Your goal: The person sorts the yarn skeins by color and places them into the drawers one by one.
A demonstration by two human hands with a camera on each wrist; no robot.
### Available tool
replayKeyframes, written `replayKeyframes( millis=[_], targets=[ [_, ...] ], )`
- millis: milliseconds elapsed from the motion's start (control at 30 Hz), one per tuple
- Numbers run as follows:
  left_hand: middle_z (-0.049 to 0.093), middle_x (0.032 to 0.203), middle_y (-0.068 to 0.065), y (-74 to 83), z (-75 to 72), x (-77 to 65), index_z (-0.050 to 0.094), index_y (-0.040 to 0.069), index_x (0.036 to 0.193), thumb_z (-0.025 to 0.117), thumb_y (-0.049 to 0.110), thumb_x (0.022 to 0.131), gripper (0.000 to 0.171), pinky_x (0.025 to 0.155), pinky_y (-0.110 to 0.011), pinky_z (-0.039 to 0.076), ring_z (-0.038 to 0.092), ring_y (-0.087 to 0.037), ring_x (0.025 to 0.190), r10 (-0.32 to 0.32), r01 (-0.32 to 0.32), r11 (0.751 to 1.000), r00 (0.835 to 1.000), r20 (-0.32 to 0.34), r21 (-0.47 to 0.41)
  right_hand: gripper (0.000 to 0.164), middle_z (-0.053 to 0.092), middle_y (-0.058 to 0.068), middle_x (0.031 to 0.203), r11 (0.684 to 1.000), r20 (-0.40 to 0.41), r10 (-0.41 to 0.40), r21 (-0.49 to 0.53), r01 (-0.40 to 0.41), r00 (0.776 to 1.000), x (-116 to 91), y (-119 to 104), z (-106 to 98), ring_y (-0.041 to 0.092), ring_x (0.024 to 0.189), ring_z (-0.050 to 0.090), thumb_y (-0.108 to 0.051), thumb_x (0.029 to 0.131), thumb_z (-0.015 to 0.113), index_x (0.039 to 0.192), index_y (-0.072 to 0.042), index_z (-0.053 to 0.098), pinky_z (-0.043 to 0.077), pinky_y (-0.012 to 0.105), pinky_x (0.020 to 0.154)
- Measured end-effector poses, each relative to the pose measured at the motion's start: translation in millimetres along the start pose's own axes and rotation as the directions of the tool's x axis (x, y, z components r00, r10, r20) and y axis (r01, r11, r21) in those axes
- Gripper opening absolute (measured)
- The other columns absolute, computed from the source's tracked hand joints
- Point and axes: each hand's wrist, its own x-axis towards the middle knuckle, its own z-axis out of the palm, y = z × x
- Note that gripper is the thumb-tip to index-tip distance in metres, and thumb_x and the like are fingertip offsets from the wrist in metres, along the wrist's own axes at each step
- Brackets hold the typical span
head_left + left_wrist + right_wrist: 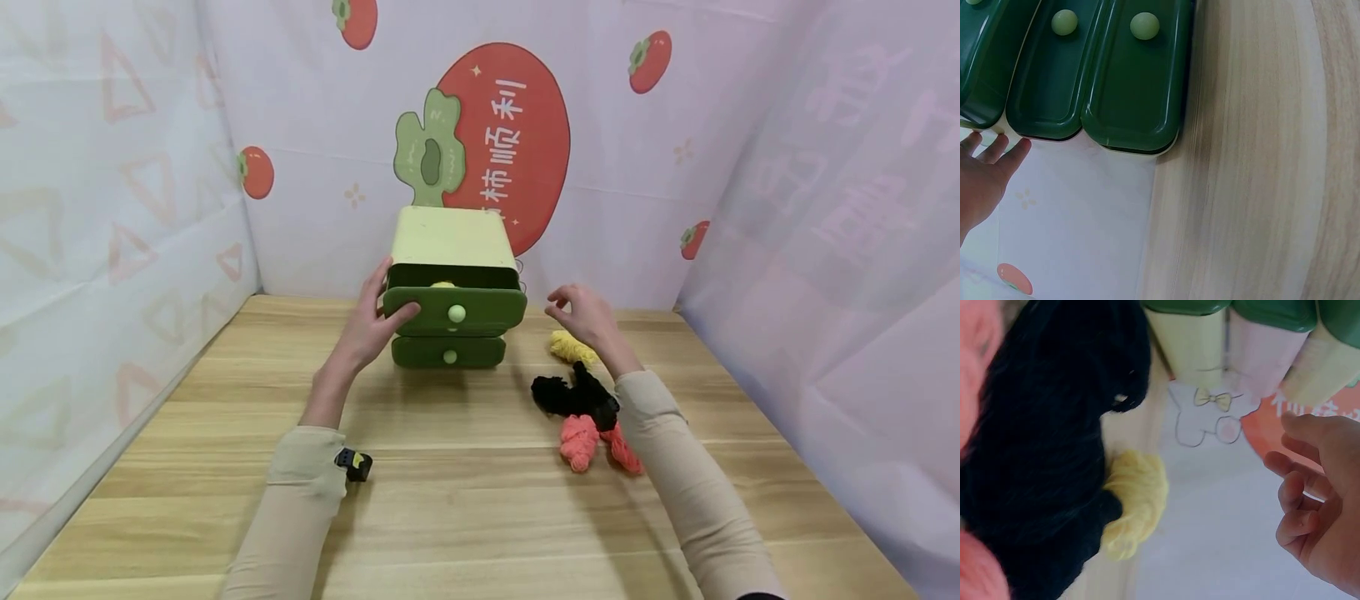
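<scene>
Cabinet with cream top (pixel 450 237) stands on the wooden table (pixel 450 533), near the back wall sheet (pixel 315 108), and its green top drawer (pixel 491 310) is pulled out. Inside this drawer, a small part of a yellow item (pixel 442 285) is visible; the rest is hidden by the drawer front. The left hand (pixel 367 329) is at the left side of the cabinet: its thumb rests on the drawer front, and the other fingers are extended and a little spread, with their tips at the side. The right hand (pixel 585 317) is in the air to the right of the cabinet, its fingers loosely bent and the thumb apart from the index finger. Below it lies yellow yarn (pixel 572 347), then, closer to the person, black yarn (pixel 552 396) and two pink bundles (pixel 578 443).
</scene>
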Motion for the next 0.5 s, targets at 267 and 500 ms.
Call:
replayKeyframes(
  millis=[267, 500],
  targets=[
    [0.011, 0.166, -0.007, 1.9, -0.6, -0.3, 0.010, 0.021, 0.162, 0.067, 0.029, 0.096, 0.087, 0.121, -0.058, 0.026, 0.016, -0.036, 0.152, 0.005, -0.005, 1.000, 1.000, -0.012, -0.005, 0.035, 0.070, 0.013, 0.112, 0.996, 0.085, 0.043, -0.080, -0.036, 0.995, -4, 26, 11, 0.033, 0.103, 0.065, -0.033, 0.097, 0.063, 0.122, -0.009, 0.069, 0.054, 0.051, 0.084],
    [0.009, 0.167, -0.008, 0.5, 0.8, -0.7, 0.009, 0.021, 0.162, 0.066, 0.028, 0.096, 0.087, 0.121, -0.059, 0.025, 0.016, -0.037, 0.152, 0.006, -0.006, 1.000, 1.000, -0.005, 0.000, 0.044, 0.065, 0.017, 0.124, 0.991, 0.178, 0.109, -0.092, -0.093, 0.978, -13, 41, 20, 0.037, 0.110, 0.063, -0.036, 0.097, 0.062, 0.131, -0.008, 0.063, 0.051, 0.059, 0.089]
  ],
)
